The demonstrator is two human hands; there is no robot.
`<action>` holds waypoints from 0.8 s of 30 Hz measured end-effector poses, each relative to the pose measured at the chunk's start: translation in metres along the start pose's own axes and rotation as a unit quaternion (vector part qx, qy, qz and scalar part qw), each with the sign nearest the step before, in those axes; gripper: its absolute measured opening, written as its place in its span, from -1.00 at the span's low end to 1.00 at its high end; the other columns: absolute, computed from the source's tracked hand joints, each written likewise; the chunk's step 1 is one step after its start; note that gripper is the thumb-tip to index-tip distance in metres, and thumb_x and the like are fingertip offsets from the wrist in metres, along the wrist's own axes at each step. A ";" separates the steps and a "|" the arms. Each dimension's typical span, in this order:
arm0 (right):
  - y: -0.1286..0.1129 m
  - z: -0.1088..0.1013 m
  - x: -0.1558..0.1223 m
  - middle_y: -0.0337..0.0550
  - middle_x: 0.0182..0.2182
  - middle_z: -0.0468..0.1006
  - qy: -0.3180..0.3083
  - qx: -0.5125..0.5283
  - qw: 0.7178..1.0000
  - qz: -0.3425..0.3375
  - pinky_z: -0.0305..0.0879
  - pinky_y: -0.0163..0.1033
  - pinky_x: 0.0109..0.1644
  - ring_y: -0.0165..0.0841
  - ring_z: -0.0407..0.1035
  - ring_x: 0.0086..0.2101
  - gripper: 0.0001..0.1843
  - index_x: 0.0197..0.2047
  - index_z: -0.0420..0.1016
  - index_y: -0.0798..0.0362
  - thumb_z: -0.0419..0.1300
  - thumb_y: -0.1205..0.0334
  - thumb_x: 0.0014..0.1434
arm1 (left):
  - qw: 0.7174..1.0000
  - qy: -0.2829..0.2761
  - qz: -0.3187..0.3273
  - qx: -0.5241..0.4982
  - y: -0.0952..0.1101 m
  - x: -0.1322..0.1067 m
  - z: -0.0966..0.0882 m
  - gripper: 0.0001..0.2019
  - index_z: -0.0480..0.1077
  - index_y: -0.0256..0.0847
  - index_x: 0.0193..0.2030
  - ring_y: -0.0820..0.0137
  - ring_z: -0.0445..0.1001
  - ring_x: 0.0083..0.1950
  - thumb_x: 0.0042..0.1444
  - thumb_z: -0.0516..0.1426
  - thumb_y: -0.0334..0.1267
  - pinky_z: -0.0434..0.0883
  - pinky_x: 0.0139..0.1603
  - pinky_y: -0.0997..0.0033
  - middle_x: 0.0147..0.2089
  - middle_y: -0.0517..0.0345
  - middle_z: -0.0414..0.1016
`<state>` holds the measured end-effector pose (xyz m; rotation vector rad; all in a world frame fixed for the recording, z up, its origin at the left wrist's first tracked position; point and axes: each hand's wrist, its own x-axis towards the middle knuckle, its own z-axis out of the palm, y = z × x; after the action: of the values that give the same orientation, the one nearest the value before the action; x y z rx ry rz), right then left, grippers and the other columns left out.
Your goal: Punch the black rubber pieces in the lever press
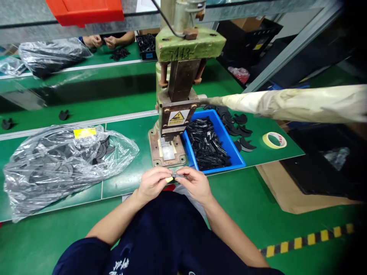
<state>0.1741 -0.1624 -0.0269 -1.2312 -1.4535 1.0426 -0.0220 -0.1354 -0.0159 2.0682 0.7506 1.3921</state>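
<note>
Close to my body, just off the bench's front edge, my left hand (153, 182) and my right hand (196, 183) meet with fingers pinched. Between them is a small dark strip-like part (178, 175), gripped from both ends; most of it is hidden by my fingers. A bit of yellow shows at my left fingertips. Right behind my hands stands a green bench press (190, 47), with a pale metal plate (168, 152) on its base. To the right of the press, a blue bin (236, 158) holds many thin black parts (208, 147).
A clear plastic bag (57, 172) of dark curved pieces lies at left. More curved pieces (245, 144) and a tape roll (274, 140) are right of the bin. A wrapped pipe (301, 101) crosses at right. Another person's hands (110, 42) work across the bench.
</note>
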 end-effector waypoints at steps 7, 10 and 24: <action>-0.004 0.003 0.002 -0.21 -0.35 0.65 -0.001 0.002 1.000 -0.006 0.47 -0.25 -0.21 -0.37 0.52 -0.34 -0.84 -0.26 0.58 -0.06 0.33 0.05 0.14 | 1.000 0.012 -0.017 -0.002 -0.004 -0.005 0.001 -0.89 0.51 -0.23 -0.17 0.41 0.64 -0.17 0.20 0.22 -0.46 0.59 -0.12 0.44 -0.16 0.02 0.65; -0.003 0.003 0.002 -0.21 -0.34 0.66 -0.002 0.001 1.000 -0.012 0.47 -0.24 -0.20 -0.37 0.53 -0.33 -0.84 -0.26 0.58 -0.06 0.32 0.06 0.15 | 1.000 0.012 -0.017 -0.005 -0.006 -0.007 0.001 -0.88 0.51 -0.23 -0.15 0.41 0.63 -0.15 0.20 0.22 -0.47 0.59 -0.10 0.43 -0.15 0.01 0.64; 0.002 -0.008 0.006 -0.19 -0.31 0.65 0.038 0.013 0.999 -0.020 0.52 -0.22 -0.19 -0.36 0.54 -0.30 -0.90 -0.22 0.59 -0.06 0.32 0.17 0.16 | 0.994 -0.018 0.050 0.096 -0.016 -0.002 -0.013 -0.85 0.49 -0.20 -0.10 0.41 0.59 -0.12 0.25 0.16 -0.47 0.56 -0.09 0.43 -0.12 0.02 0.61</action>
<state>0.1819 -0.1562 -0.0267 -1.2055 -1.3967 0.9738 -0.0374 -0.1237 -0.0243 2.3013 0.8026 1.3784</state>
